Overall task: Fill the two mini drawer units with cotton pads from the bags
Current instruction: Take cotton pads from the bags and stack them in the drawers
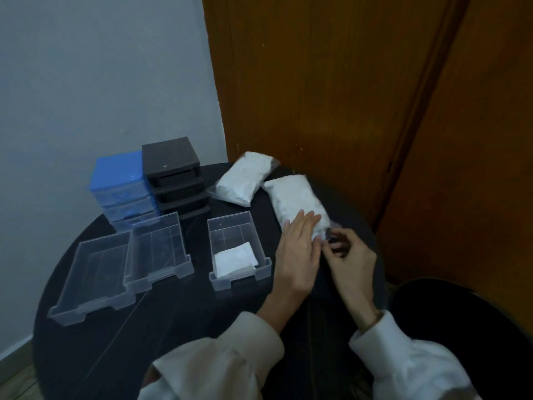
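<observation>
Soft, light, squashy: near bag of cotton pads on the round black table, likely to slump and slide if taken by its middle. Left hand flat along its near flank, fingers straight, steadying. Right hand curled at the bag's mouth, pinching thin film just beyond its fingertips, or so it seems. Best taken there, at the open edge. Left of both hands, clear drawer with a few pads inside.

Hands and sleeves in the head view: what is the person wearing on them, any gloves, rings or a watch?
Both the left hand and the right hand are bare: no gloves, and no rings or watch that I can make out. Each arm wears a loose, cream long sleeve with a buttoned-style cuff ending at the wrist.
</observation>
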Demonstrator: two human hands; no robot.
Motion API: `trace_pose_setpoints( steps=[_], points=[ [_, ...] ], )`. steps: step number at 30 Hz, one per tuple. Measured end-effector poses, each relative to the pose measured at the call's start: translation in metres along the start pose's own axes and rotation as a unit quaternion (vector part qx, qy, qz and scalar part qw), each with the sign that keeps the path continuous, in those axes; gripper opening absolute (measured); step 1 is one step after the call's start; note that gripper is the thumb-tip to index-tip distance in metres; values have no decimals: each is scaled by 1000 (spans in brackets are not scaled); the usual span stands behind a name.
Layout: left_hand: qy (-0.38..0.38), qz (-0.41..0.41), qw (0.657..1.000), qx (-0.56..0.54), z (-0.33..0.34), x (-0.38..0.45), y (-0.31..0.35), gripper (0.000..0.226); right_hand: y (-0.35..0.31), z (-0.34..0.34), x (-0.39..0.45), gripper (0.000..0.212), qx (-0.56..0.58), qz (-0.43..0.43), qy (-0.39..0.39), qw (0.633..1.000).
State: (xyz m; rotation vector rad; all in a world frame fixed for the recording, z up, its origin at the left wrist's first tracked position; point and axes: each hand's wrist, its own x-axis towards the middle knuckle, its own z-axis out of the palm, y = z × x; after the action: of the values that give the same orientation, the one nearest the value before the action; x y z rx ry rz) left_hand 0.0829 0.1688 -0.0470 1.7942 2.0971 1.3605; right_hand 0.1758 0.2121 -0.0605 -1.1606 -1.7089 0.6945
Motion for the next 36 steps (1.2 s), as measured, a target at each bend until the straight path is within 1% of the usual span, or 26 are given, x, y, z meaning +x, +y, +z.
trace_pose_setpoints(
  steps=[4,8,11,14,17,26,30,36],
  points=[
    [52,24,998,-17,1,-1,-7,28,-2,-1,3,22,-12,-12,-8,1000],
    [85,38,995,-45,-1,-1,-9,26,-2,-1,5,20,-19,-34,-15,999],
    [86,45,994,-47,0,-3,-9,27,-1,-2,4,18,-12,-38,-17,999],
    [80,48,994,-52,0,-3,-9,28,-1,-3,4,13,40,-25,-10,999],
    [76,46,994,-57,1,-3,-11,31,-1,-3,3,14,74,0,-1,997],
    [81,43,994,-64,2,-4,-12,31,1,-1,1,12,92,8,-14,996],
    [84,41,993,-70,2,-4,-10,29,1,-2,1,6,94,5,-13,995],
    [102,25,992,-75,1,-2,-10,26,-1,-3,1,2,122,1,-35,992]
  ],
)
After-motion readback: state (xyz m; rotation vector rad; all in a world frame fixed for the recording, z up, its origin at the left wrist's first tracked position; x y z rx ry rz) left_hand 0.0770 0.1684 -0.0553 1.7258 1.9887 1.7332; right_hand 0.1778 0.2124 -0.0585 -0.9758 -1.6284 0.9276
